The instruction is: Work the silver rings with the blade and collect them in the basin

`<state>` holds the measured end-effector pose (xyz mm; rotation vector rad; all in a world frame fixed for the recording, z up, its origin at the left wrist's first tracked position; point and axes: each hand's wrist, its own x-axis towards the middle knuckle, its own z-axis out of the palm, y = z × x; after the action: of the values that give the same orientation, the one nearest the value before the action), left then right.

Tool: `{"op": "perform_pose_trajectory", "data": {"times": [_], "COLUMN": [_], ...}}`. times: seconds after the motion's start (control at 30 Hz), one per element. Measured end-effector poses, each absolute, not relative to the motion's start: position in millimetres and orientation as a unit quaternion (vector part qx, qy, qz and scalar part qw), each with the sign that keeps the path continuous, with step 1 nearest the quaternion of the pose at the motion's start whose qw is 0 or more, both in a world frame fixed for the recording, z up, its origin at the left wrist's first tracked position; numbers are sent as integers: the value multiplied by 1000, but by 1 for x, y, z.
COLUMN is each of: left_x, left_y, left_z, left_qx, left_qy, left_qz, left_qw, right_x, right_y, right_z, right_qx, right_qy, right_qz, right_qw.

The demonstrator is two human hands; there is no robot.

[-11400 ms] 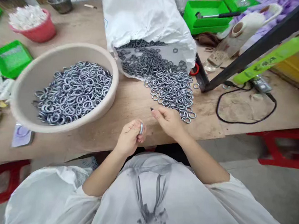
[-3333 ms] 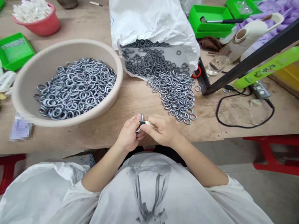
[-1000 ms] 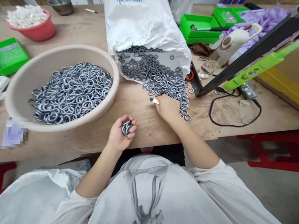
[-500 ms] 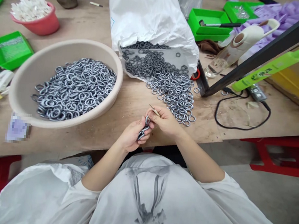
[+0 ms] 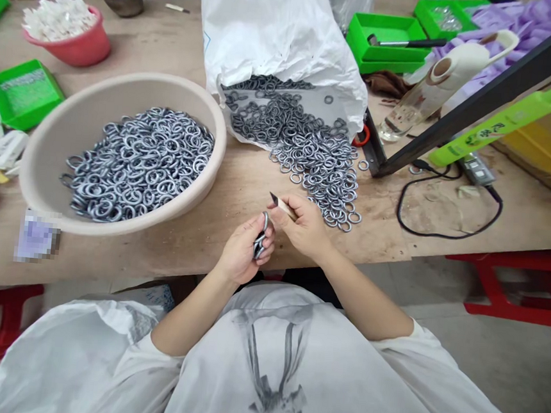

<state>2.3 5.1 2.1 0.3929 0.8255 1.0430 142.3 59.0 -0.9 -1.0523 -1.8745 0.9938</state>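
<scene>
Near the table's front edge, my left hand [image 5: 247, 248] is closed around a few grey metal rings [image 5: 259, 244], one of them standing up at the fingertips. My right hand [image 5: 306, 227], just beside it, grips a short tool [image 5: 286, 207] with a pale handle and a dark pointed tip aimed up and left. Its exact kind is unclear. Behind the right hand spreads a pile of loose grey rings [image 5: 329, 172], spilling from a white sack [image 5: 281, 33]. To the left, a wide beige basin [image 5: 211, 169] holds a heap of similar rings.
At the left stand a pink bowl [image 5: 84, 48] of white pieces, a green tray [image 5: 23, 110] and a metal bowl [image 5: 122, 0]. To the right are a slanted black bar [image 5: 462, 113], a bottle [image 5: 409, 109], a black cable [image 5: 398, 207] and green trays [image 5: 382, 32].
My hands have moved slightly apart. The tool in my right hand has turned, so its dark tip and pale handle show more. The rings stay in my left hand.
</scene>
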Motion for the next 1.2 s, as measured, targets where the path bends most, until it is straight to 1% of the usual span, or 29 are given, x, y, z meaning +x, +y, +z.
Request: {"op": "perform_pose_trajectory", "data": {"times": [0.17, 0.3, 0.73, 0.97, 1.03, 1.1, 1.13, 1.2], "left_x": [2, 2, 3, 2, 1, -1, -2, -5], "left_y": [5, 5, -2, -1, -2, -4, -5, -6], "left_z": [1, 2, 5, 5, 5, 5, 5, 4], "left_qx": [161, 164, 182, 189, 197, 214, 220, 215], "left_qy": [393, 399, 389, 391, 391, 381, 374, 367], "left_qz": [512, 513, 508, 501, 493, 469, 453, 436], "left_qw": [746, 742, 747, 749, 752, 768, 779, 793], "right_x": [148, 149, 148, 149, 151, 155, 158, 161], "right_y": [45, 40, 38, 39, 49, 66, 76, 96], "right_z": [4, 4, 4, 3, -1, -6, -9, -12], "right_qx": [-396, -392, -362, -364, -400, -489, -545, -609], "right_qy": [-835, -858, -865, -869, -854, -813, -782, -756], "right_qz": [248, 189, 123, 163, 182, 182, 170, 123], "right_qw": [292, 273, 325, 292, 277, 260, 250, 206]}}
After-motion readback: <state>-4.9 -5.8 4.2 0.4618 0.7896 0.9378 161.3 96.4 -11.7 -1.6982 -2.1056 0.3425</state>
